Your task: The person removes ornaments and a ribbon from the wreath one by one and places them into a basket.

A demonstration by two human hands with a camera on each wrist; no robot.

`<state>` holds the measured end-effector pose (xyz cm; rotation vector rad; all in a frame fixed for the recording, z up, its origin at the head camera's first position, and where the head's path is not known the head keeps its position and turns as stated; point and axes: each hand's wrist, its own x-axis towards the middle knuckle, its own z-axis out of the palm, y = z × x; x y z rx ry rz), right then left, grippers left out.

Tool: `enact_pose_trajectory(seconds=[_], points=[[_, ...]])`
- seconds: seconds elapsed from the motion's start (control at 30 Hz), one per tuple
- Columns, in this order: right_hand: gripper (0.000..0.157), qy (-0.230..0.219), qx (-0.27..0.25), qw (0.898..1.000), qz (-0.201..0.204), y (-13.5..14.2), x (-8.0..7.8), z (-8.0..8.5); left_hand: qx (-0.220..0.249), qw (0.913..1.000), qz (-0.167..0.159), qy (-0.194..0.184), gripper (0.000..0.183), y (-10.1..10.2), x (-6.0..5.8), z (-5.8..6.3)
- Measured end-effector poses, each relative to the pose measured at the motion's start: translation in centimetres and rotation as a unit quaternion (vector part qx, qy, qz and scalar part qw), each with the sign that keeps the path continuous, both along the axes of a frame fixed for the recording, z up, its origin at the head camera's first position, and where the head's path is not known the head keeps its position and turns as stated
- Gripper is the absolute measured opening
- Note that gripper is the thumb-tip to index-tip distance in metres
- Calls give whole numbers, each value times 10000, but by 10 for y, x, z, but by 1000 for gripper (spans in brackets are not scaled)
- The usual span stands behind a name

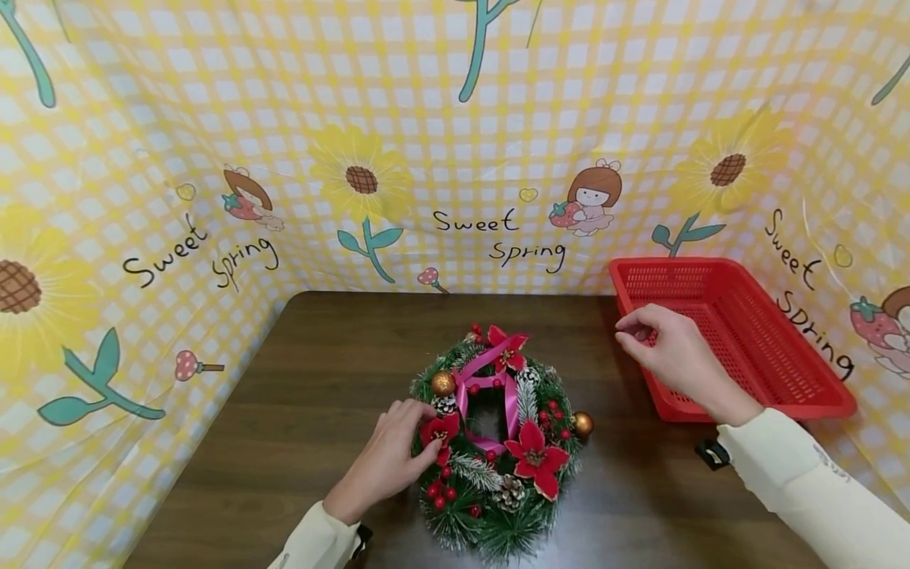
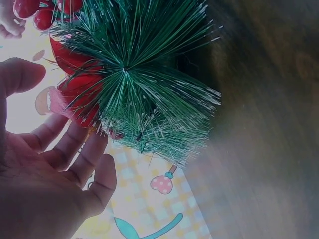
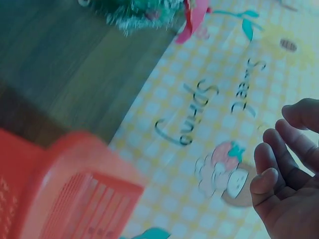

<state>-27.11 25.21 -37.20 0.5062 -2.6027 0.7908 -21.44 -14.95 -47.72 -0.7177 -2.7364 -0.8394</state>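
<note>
The head view is bright, with soft glare on the dark-brown wooden table (image 1: 604, 514) at lower centre, while the hazy right-wrist view blurs the red plastic basket (image 3: 79, 159), lower left.

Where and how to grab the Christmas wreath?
I'd take the Christmas wreath by its near side, from above, pinching the ring between central opening and outer edge. It lies flat, and its near edge is mostly green needles.

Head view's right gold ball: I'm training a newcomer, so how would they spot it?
On the dark table, find the green wreath. On its edge toward the red basket, the gold ball juts outward, unlike the other gold ball at upper left.
</note>
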Motion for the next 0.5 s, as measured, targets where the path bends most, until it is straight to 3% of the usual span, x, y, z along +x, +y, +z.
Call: enact_pose_trajectory(seconds=[0.17,0.33,0.5], points=[[14,316,62,9984,475,-19,9,-9,-3,9999,65,-95,26,1,0,1],[16,194,-10,9958,892,-39,21,-20,101,9998,161,-32,18,1,-3,1],[17,21,-141,9913,1312,-56,29,-34,143,9993,300,150,21,1,-8,5]])
